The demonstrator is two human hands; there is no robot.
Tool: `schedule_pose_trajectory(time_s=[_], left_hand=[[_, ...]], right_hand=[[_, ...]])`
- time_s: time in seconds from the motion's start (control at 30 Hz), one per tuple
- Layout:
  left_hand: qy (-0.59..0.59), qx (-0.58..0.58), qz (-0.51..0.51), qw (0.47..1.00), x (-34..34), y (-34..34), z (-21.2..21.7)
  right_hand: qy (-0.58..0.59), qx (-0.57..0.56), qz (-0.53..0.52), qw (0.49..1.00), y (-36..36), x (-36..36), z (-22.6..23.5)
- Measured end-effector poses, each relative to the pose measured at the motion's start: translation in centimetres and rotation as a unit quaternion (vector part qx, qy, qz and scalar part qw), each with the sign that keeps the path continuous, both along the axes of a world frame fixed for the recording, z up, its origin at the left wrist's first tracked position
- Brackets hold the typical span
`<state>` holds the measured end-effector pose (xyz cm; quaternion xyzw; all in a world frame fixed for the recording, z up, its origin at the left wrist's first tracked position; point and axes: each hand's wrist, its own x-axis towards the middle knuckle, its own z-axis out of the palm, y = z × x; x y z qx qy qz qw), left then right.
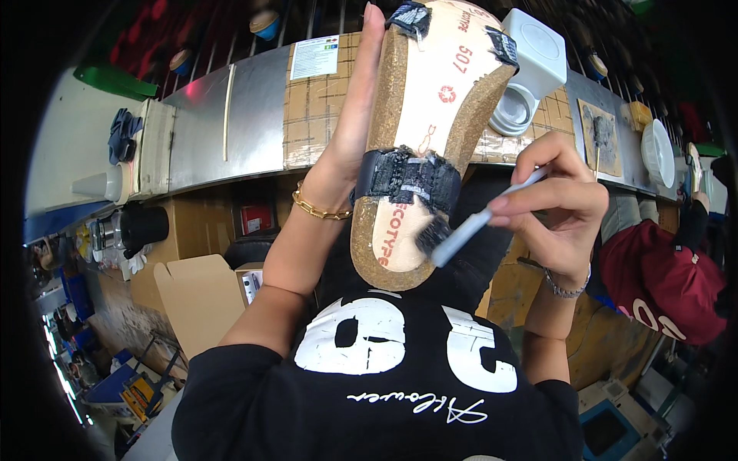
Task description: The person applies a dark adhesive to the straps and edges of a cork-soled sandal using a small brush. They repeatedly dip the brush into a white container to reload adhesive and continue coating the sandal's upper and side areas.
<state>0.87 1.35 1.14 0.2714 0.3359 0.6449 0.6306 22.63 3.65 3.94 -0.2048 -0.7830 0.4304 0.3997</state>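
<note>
My left hand [350, 131] holds a cork sandal sole [430, 100] upside down, fingers along its left edge. The sole has a pale board bottom and black strap ends folded over it at the middle [403, 178] and at the toe. My right hand [557, 203] grips a small brush with a light handle [473, 230]; its dark bristles [433, 234] touch the sole just below the middle strap. A gold bracelet sits on my left wrist, a silver one on my right.
A metal-topped bench [231, 123] runs across behind the sole, with a white glue pot [526, 73], a cardboard pad and a dirty glue board [600, 134]. An open cardboard box [196, 296] stands at lower left. A person in a red shirt [661, 280] sits at right.
</note>
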Motion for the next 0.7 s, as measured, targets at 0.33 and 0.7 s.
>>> schedule_pose_trajectory(time_s=[0.33,0.7], left_hand=[[0.043,0.056,0.033,0.997,0.1,-4.2,1.1],[0.072,0.097,0.061,0.991,0.9,-7.5,1.5]], right_hand=[[-0.007,0.001,0.115,0.993,-1.9,1.6,0.5],[-0.019,0.253,-0.188,0.949,-8.2,0.8,1.3]])
